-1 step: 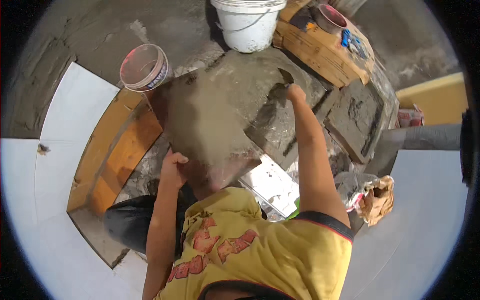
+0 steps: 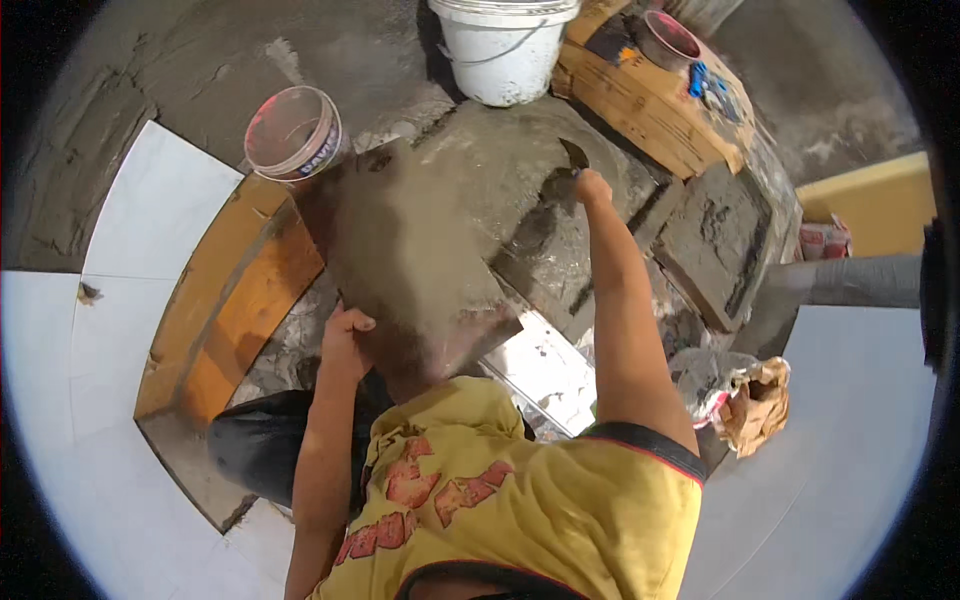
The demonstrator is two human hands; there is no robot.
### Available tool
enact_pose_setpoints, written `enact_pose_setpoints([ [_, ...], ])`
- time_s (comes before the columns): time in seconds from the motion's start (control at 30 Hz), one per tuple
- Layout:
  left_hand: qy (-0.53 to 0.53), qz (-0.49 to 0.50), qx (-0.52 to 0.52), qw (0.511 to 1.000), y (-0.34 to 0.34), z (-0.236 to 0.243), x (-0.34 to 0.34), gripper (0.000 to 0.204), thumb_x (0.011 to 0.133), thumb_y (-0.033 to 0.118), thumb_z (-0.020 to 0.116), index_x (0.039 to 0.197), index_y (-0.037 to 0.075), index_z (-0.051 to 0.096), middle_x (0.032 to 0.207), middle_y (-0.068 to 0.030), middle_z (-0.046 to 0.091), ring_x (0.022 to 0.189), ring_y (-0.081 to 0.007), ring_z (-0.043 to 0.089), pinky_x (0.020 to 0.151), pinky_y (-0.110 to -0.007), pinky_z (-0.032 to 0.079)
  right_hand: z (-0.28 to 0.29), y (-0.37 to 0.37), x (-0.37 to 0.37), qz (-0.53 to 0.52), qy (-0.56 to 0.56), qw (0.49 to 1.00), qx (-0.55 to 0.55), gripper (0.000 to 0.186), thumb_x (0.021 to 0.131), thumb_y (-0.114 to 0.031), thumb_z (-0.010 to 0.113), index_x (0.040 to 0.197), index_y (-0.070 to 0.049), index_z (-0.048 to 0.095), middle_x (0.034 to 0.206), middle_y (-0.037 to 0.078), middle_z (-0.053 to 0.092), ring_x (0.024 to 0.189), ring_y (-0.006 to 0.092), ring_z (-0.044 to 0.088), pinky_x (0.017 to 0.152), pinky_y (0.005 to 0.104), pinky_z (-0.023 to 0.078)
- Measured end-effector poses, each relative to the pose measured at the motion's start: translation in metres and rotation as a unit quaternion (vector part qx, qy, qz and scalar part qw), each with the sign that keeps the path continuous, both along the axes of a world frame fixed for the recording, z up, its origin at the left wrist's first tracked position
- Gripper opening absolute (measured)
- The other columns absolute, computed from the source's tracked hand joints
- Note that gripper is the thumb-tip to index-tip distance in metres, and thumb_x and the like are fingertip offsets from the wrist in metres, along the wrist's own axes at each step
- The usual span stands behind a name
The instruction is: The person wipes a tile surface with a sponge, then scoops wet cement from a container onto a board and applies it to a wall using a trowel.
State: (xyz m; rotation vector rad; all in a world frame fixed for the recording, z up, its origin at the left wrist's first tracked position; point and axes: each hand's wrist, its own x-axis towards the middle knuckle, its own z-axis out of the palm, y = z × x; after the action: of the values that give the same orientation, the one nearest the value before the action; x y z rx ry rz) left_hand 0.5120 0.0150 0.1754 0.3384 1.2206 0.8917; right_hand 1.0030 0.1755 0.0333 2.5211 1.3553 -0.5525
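Note:
My left hand [image 2: 347, 340] grips the near left edge of a large square tile [image 2: 390, 360], thumb over the top. Grey mortar is spread over much of the tile's upper face, whose middle is blurred; reddish-brown shows near its lower edge. Out to the right, my right hand [image 2: 592, 187] is closed round the handle of a trowel [image 2: 573, 154]. Its dark pointed blade is just above or touching the wet grey mortar [image 2: 480, 140] beyond the tile; I cannot tell which. The fingers of this hand are mostly hidden.
A white bucket [image 2: 505, 60] stands at the far side. A small dirty pail [image 2: 293, 140] is beyond the tile's left corner, near a wooden plank [image 2: 225, 310]. At right lie a wooden block [image 2: 650, 105], a mortar-filled tray [image 2: 715, 240] and a crumpled paper bag [image 2: 757, 405]. White tiles [image 2: 150, 220] flank the left.
The view has shifted very slightly. Both hands keep their hold, and nothing else has visibly moved.

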Motion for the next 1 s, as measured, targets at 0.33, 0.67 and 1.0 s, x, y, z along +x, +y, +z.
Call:
enact_pose_setpoints([
  [0.33,-0.178,0.026,0.006,0.984,-0.008,-0.031,-0.019,0.054,0.064,0.006,0.053,0.118,0.005,0.057,0.105,-0.007,0.061,0.095,-0.0288,0.06,0.084,-0.046,0.053,0.054,-0.08,0.032,0.285,-0.077,0.956,-0.005,0.032,0.085,-0.026,0.062,0.109,-0.005,0.069,0.116,0.018,0.069,0.106,0.0362,0.067,0.087,0.0445,0.056],
  [0.67,-0.102,0.063,-0.008,0.993,-0.01,-0.037,-0.031,0.044,0.065,0.006,0.055,0.109,0.005,0.057,0.101,-0.0068,0.06,0.093,-0.0305,0.06,0.084,-0.048,0.051,-0.032,-0.057,0.012,0.076,-0.01,0.993,0.086,0.042,0.08,-0.034,0.061,0.107,-0.003,0.071,0.1,0.018,0.073,0.092,0.0333,0.072,0.08,0.0422,0.056],
  [1.0,-0.108,0.022,-0.022,0.994,0.002,-0.039,-0.03,0.047,0.066,0.004,0.055,0.113,-0.003,0.057,0.105,-0.0127,0.063,0.092,-0.0296,0.064,0.084,-0.044,0.054,-0.023,-0.04,0.0,-0.057,0.418,0.907,-0.002,0.015,0.068,-0.019,0.057,0.065,-0.005,0.059,0.06,0.009,0.056,0.045,0.0211,0.052,0.042,0.0378,0.04],
])
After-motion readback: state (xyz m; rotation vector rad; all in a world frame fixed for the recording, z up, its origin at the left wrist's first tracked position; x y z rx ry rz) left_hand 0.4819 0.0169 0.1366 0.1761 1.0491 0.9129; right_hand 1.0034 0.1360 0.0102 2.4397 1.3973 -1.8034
